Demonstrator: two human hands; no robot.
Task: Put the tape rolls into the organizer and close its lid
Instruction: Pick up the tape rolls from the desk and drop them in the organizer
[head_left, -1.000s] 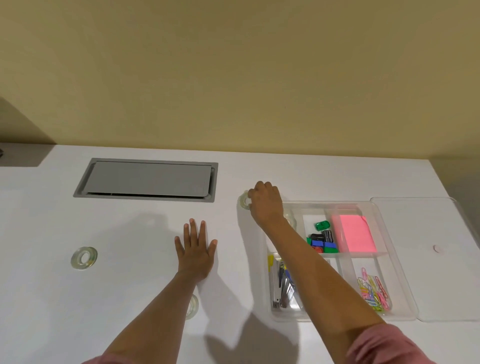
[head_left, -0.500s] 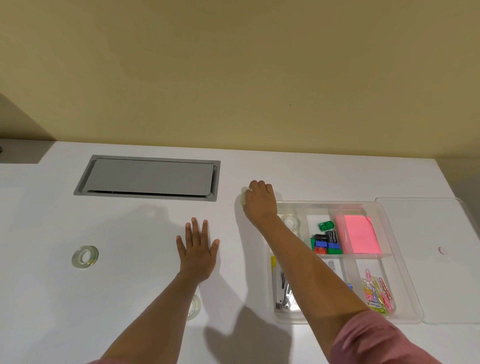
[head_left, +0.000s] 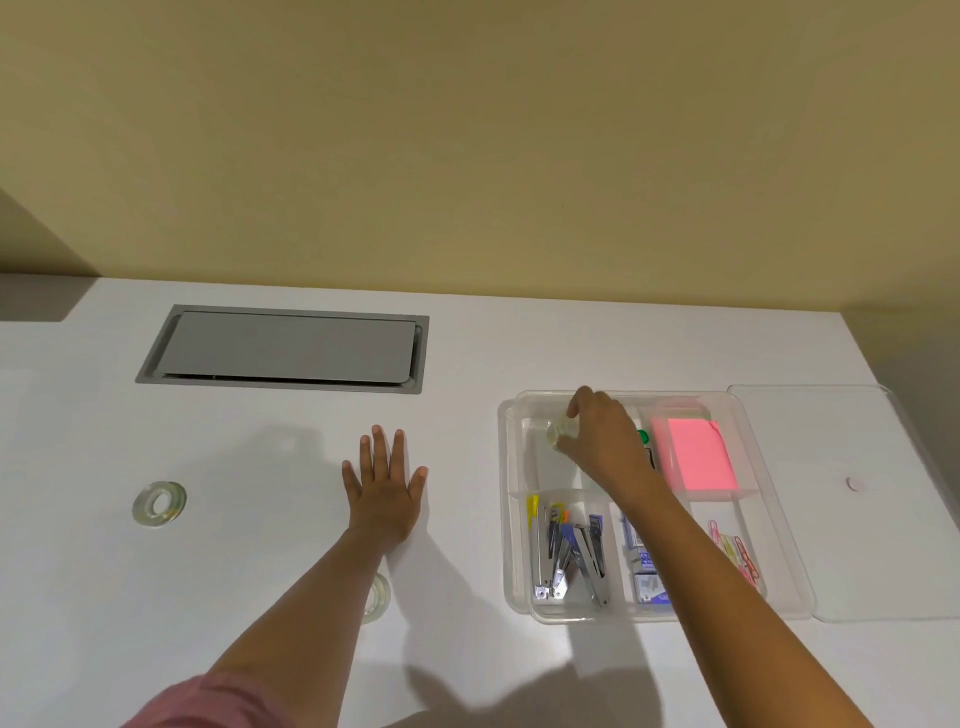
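A clear plastic organizer (head_left: 511, 519) with several compartments sits on the white desk at the right. Its clear lid (head_left: 852, 545) lies flat to its right. My right hand (head_left: 605, 439) is over the organizer's far left compartment, fingers closed on a clear tape roll (head_left: 560, 432). Another clear tape roll (head_left: 159, 504) lies on the desk at the far left. A third tape roll (head_left: 378, 600) lies partly hidden under my left forearm. My left hand (head_left: 385, 488) rests flat on the desk, fingers spread, holding nothing.
A grey cable hatch (head_left: 285, 351) is set into the desk at the back. The organizer holds pink sticky notes (head_left: 696, 460), staplers (head_left: 569, 556), staple boxes (head_left: 644, 577), coloured paper clips (head_left: 737, 553) and binder clips. The yellow wall rises behind the desk.
My right hand has lifted a tape roll from the desk left of the organizer and carried it right, over the far left compartment. The left hand has stayed flat.
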